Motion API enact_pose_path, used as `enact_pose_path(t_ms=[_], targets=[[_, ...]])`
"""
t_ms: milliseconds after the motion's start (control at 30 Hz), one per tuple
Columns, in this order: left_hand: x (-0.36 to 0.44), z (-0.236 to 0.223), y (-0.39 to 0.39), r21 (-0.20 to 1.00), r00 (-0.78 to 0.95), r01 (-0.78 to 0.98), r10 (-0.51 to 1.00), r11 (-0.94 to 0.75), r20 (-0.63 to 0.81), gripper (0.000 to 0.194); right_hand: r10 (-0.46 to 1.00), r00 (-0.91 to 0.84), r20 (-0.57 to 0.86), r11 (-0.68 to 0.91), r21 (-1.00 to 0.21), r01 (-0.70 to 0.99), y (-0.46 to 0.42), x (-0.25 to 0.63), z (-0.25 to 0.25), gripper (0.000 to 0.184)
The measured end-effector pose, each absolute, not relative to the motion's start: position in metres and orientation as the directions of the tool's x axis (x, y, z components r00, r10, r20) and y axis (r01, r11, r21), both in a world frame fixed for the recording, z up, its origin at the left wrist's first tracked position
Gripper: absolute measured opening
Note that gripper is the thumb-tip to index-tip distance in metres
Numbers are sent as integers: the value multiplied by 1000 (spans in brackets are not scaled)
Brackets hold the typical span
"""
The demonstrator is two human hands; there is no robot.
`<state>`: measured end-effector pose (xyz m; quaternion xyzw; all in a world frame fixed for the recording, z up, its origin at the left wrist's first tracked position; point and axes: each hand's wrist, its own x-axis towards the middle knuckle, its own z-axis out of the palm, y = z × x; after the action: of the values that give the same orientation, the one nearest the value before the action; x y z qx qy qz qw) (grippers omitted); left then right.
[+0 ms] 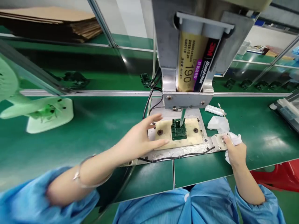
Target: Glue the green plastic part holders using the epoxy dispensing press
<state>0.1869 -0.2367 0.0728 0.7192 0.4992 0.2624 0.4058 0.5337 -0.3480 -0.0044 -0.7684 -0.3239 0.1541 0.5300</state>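
A small dark-green plastic component, squarish with raised walls (pixel 179 135), sits on a cream-coloured rectangular plate (pixel 167 143) with dark screw heads on either side of it. The tip of a slim translucent mixing nozzle (pixel 182 115) comes down at its upper part; whether the two touch cannot be told.

The left hand (pixel 140 137) is wide open and empty, its thumb and forefinger spread well apart, just to the left of the component and over the plate's edge. The right hand (pixel 237 154) is curled closed around a crumpled white tissue (pixel 235 139) at the end of a silvery metal block (pixel 217 142), its thumb on a round metal button there; the fingers underneath are hidden.

Above the nozzle, a grey metal holder (pixel 187 100) carries a twin-barrel adhesive cartridge with a gold-and-black label (pixel 195 62). Another crumpled white tissue (pixel 218 124) lies on the green tabletop (pixel 100 124) beyond the right hand, near a small white tube (pixel 214 109). A pale-green plastic fan (pixel 50 116) stands far left, and stacked brown cardboard sheets (pixel 49 14) lie on the shelf behind.
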Motion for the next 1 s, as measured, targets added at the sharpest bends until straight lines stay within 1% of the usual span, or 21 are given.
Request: enact_pose_path(t_ms=[33,67,100,200,267,333,433,533,600,667,700,733,767,800,833,867,900,933,1000], targets=[[201,73,-231,864,414,474,909,-169,-49,102,661,744,102,-225,-918,326,-348,534,-5,61],[212,73,-225,891,462,429,884,-149,-74,101,660,746,95,-226,-921,317,-347,534,-5,61],[221,72,-219,919,506,376,857,-122,-94,96,660,747,84,-231,-923,308,-347,534,-4,62],[236,69,-211,971,612,229,785,-65,-92,71,666,743,67,-242,-923,299,-348,534,-2,65],[237,73,-213,981,630,190,771,-35,-94,65,677,733,66,-239,-922,304,-348,533,0,67],[235,80,-218,978,613,207,775,30,-154,62,683,727,70,-229,-924,305,-347,532,2,68],[231,93,-229,941,571,317,769,114,-286,55,678,732,67,-226,-928,295,-343,534,0,67],[226,102,-244,906,533,388,761,168,-370,54,655,750,92,-211,-931,299,-342,536,-5,67],[221,107,-258,902,545,373,735,218,-403,54,599,780,184,-174,-920,351,-351,533,-4,64],[216,110,-275,911,603,338,690,235,-401,50,578,747,328,-134,-865,483,-369,523,7,54],[214,111,-285,920,634,328,672,214,-383,48,611,673,416,-76,-816,573,-381,515,16,49],[211,112,-294,931,657,321,666,176,-353,46,673,549,495,15,-752,659,-392,505,29,44],[209,113,-302,941,671,315,672,124,-314,45,735,366,571,174,-681,712,-402,494,43,40],[208,113,-310,948,677,310,683,71,-273,46,759,162,631,354,-609,710,-409,482,58,38],[207,113,-317,951,678,307,696,24,-236,48,772,-46,634,498,-558,665,-414,470,72,35],[207,113,-323,954,678,300,707,-13,-203,50,770,-216,601,589,-539,602,-416,459,85,33],[207,113,-328,957,679,287,713,-39,-175,51,769,-330,547,626,-542,560,-416,450,96,35],[208,113,-332,960,686,272,712,-59,-150,52,772,-424,474,636,-553,539,-415,443,103,38],[209,113,-340,963,699,246,708,-111,-97,52,775,-537,332,621,-557,551,-412,434,109,44]])
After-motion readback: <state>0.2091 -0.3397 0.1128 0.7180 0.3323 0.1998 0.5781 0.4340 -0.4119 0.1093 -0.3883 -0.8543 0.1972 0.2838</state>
